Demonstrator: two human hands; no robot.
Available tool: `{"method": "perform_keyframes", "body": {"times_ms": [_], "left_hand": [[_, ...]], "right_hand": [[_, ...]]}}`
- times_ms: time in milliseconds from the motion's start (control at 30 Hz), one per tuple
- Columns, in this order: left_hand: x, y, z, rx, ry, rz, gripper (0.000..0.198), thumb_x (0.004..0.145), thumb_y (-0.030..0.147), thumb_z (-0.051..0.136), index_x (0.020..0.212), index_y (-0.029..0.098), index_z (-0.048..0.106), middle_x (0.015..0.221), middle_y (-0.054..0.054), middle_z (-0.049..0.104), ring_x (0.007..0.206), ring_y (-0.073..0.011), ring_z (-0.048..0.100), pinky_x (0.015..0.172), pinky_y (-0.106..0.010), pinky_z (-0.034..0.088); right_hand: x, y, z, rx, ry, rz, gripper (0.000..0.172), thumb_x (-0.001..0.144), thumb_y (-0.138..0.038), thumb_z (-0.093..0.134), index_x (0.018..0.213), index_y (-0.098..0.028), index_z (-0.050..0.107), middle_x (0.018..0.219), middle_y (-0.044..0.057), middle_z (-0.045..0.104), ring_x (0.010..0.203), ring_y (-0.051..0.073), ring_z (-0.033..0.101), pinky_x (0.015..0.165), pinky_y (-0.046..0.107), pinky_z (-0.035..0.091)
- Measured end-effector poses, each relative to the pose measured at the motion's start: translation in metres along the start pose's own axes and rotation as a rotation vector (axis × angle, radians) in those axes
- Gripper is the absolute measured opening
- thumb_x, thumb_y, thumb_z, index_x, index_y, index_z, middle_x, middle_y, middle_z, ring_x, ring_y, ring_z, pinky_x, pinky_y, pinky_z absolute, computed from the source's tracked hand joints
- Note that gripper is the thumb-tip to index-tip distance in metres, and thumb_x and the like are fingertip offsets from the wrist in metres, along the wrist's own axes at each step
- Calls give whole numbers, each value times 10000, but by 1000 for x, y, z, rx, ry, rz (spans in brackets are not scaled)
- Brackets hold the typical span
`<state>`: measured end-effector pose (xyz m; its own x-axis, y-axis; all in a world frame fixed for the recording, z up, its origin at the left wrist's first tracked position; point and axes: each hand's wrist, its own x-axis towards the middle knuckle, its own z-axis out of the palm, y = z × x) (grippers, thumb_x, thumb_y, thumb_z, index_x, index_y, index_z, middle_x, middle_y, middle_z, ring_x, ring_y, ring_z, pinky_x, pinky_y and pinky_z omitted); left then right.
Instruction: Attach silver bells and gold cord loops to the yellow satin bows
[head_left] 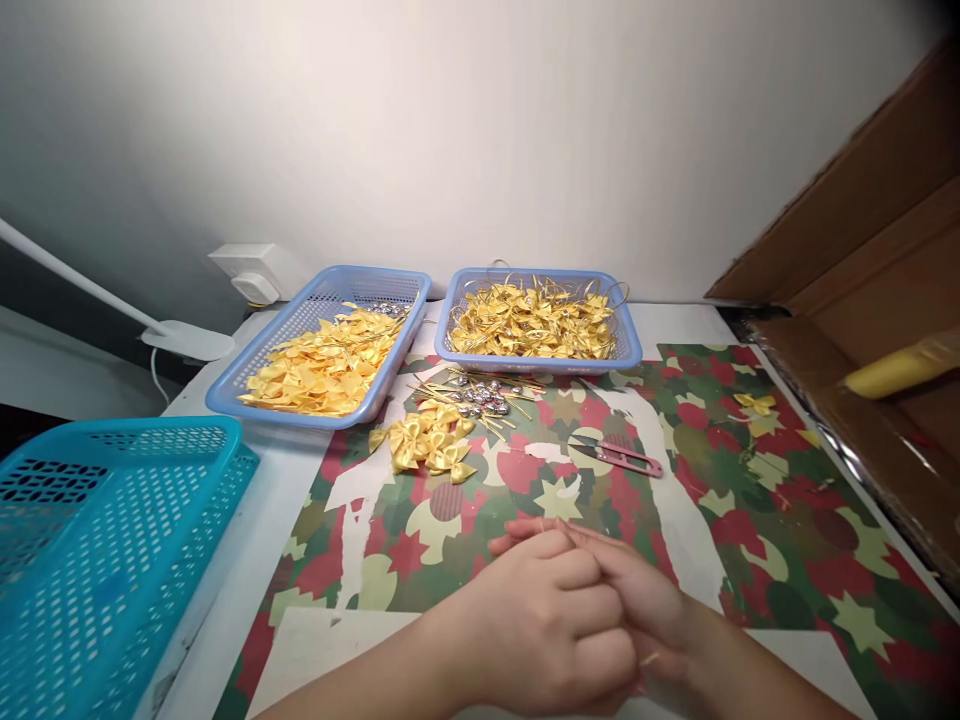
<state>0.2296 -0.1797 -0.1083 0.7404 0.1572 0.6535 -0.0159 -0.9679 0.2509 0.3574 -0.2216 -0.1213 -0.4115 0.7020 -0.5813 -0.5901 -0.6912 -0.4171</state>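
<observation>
The left hand covers much of the right hand, so anything between them is hidden. The left edge cuts off the teal perforated basket and white lamp; the right edge crops the cardboard box.

So the paper is red/green/cream star camo, bows yellow, snips pink, far-edge baskets light blue, left-edge basket teal.

Papered tbl: bows, snips, baskets, prob. bells.
</observation>
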Motion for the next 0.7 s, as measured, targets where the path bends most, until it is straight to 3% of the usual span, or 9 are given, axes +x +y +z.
{"method": "perform_keyframes", "body": {"times_ms": [67,133,367,567,700], "left_hand": [[0,1,3,4,-14,19,319,876,213,564,572,193,468,584,21,449,605,-141,376,706,-322,373],[-2,3,6,-1,-22,36,314,894,222,559,589,192,486,596,18,462,618,-143,382,745,-332,379],[-8,5,13,5,-106,72,267,896,258,600,649,192,524,621,33,482,660,-144,401,794,-351,358],[-14,9,22,40,-43,30,347,914,292,577,590,185,518,610,24,519,675,-143,433,804,-352,363],[-13,0,9,59,79,-6,208,917,393,556,853,213,637,950,-11,693,951,-182,535,925,-364,350]], "right_hand": [[0,-4,-2,57,-38,-28,256,862,-372,652,929,-143,747,937,69,702,860,155,650,857,260,492],[-2,-9,-3,83,-35,-47,234,853,-356,671,872,-135,745,978,67,696,930,155,640,900,248,475],[-6,-20,-7,110,46,-150,186,807,-331,741,754,-155,713,764,18,653,714,95,588,723,191,487],[-6,-28,-12,59,155,-243,192,750,-357,796,814,-185,738,743,5,633,714,99,572,700,194,486],[-6,-33,-14,-40,254,-346,341,640,-406,865,889,-198,761,696,-13,613,686,97,540,698,206,473]]}}
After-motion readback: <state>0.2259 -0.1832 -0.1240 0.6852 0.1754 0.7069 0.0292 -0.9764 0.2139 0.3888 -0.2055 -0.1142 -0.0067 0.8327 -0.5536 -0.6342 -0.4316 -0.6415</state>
